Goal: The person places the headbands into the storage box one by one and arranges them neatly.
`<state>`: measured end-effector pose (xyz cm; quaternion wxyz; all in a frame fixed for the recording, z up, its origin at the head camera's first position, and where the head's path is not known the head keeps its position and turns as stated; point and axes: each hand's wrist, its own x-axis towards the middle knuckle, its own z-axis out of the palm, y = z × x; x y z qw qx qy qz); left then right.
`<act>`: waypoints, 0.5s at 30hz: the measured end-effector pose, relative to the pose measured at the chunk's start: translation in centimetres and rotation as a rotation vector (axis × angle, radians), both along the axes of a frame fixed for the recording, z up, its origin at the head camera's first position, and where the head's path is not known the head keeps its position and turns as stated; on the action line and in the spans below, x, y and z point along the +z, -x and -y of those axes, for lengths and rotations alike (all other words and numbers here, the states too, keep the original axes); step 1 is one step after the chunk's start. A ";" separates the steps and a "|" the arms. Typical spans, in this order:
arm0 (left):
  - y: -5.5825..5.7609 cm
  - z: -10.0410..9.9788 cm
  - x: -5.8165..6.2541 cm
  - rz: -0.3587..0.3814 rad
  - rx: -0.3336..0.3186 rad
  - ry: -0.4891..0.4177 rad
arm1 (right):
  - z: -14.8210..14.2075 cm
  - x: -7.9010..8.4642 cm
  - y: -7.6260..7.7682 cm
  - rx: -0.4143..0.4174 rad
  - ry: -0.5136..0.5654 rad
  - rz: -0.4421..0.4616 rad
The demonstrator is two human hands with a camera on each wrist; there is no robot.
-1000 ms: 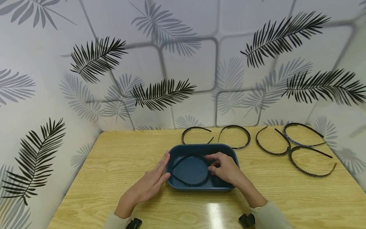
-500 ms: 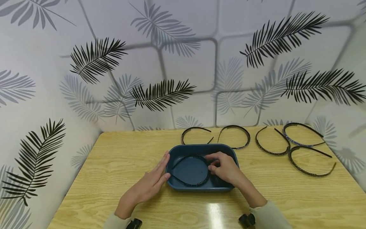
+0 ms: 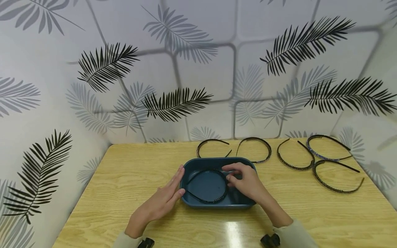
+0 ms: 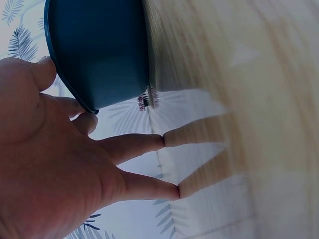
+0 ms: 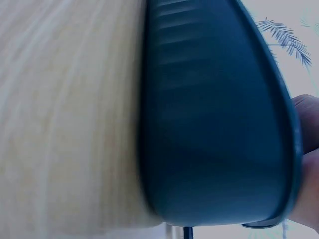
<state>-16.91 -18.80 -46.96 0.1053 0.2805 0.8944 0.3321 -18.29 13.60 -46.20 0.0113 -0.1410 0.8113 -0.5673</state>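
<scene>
A dark blue rectangular plastic box (image 3: 217,205) stands on the table in the head view. Inside it lies a black toothed headband (image 3: 214,201), its curve toward the right and its open ends toward the left wall. My left hand (image 3: 161,201) rests against the box's left end with extended fingers; in the left wrist view, some fingertips touch the tabletop. My right hand (image 3: 246,181) reaches over the right rim, thumb and index finger apart beside the headband's curve. Whether a fingertip still touches the headband is hard to tell. The box wall hides these fingers in the right wrist view.
Behind the box lie two headbands, a left one (image 3: 198,148) and a right one (image 3: 269,148). More headbands are at the right: a black one (image 3: 293,166), a blue-patterned one (image 3: 322,155) and a dark one (image 3: 330,187). A leaf-patterned wall borders the wooden table (image 3: 130,172).
My right thumb has lifted slightly off the headband's curve and the gap between thumb and index finger has widened. The headband and my left hand have stayed in place.
</scene>
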 end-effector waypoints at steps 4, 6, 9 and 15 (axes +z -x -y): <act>0.0 0.0 0.0 0.009 -0.005 -0.008 | -0.7 0.7 -0.2 0.002 0.044 -0.025; 0.0 0.0 0.0 0.013 -0.004 -0.004 | -1.1 1.1 -0.2 -0.006 0.066 -0.023; 0.0 0.0 0.0 0.010 -0.002 0.004 | -1.7 1.5 -0.1 -0.017 0.084 -0.028; 0.0 0.0 0.0 0.014 0.001 0.007 | -3.0 1.9 0.1 -0.040 0.105 -0.057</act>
